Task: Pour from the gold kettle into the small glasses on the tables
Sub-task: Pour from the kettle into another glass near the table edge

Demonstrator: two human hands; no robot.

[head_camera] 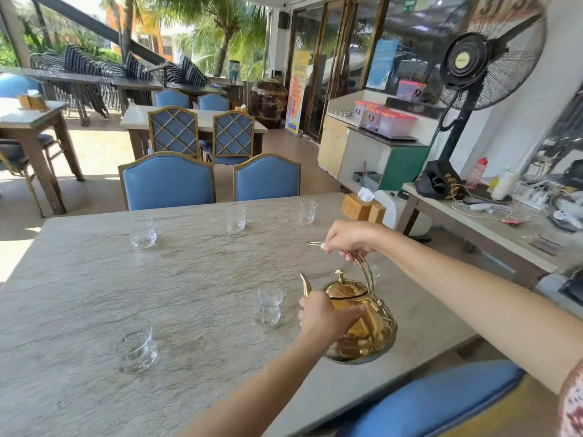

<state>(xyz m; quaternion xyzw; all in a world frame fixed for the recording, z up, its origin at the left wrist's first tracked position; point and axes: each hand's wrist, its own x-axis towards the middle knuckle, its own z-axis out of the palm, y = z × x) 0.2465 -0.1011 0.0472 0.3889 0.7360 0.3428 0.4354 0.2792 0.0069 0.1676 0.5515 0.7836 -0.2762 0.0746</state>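
Observation:
A shiny gold kettle (369, 329) stands near the right front edge of the stone-topped table (94, 294), its spout pointing left. My right hand (348, 236) grips the top of its arched handle. My left hand (325, 315) rests flat against the kettle's left side, below the spout. Several small clear glasses stand on the table: one just left of the kettle (267, 307), one at the front left (136, 346), and three along the far side (143, 232), (236, 217), (308, 211).
Blue padded chairs (167, 181) line the table's far side, and another blue chair (435, 402) sits below my right arm. A wooden tissue box (362, 207) stands at the far right corner. A cluttered side table (492, 222) and standing fan (473, 74) are to the right.

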